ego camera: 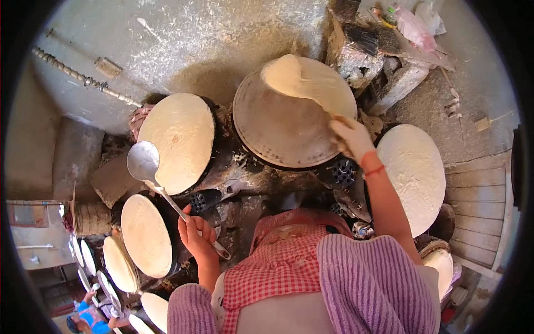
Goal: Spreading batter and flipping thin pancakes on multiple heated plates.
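My left hand point(196, 231) grips the handle of a large metal ladle point(143, 162). Its bowl overlaps the near left edge of a griddle covered with a pale batter sheet point(177, 133). At the right rim of the middle round griddle point(279, 125), my right hand point(352, 135) is blurred, with its fingers bent down. A pale, thin batter layer point(321, 81) covers the far part of that griddle, thicker at its left end. The layer's edge runs to my right fingers; whether they hold anything is hidden. Brown griddle surface shows on the near side.
On the right stands another griddle with a pale sheet point(413, 175); a smaller covered one point(146, 236) stands at left. Perforated black cylinders point(344, 172) sit below the middle griddle. Rough blocks point(354, 58) rise behind it. A person in blue point(91, 317) works among several griddles at lower left.
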Available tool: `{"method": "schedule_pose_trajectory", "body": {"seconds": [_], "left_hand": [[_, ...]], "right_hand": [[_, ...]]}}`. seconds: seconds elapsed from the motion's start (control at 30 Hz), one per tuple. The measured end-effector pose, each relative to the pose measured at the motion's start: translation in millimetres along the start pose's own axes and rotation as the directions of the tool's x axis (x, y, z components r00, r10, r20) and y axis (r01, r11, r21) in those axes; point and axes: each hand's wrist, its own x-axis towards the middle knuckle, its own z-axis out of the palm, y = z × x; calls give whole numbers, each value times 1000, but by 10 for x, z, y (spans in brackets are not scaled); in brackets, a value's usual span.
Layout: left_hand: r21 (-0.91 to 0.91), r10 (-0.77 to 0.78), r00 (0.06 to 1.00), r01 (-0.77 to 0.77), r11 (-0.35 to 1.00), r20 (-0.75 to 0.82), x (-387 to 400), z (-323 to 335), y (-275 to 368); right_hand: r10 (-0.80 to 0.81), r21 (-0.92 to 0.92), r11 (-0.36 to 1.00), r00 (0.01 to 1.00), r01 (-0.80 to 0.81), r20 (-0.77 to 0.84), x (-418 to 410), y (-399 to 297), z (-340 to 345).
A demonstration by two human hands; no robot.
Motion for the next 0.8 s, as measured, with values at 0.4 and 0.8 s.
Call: {"method": "schedule_pose_trajectory", "body": {"seconds": [0.4, 0.8], "left_hand": [[20, 66, 992, -64, 998, -110, 12, 156, 119], [-23, 24, 1000, -24, 999, -5, 361, 383, 132]], "right_hand": [[-29, -22, 999, 996, 31, 81, 399, -227, -491], [-143, -374, 914, 987, 159, 69, 749, -357, -818]]}}
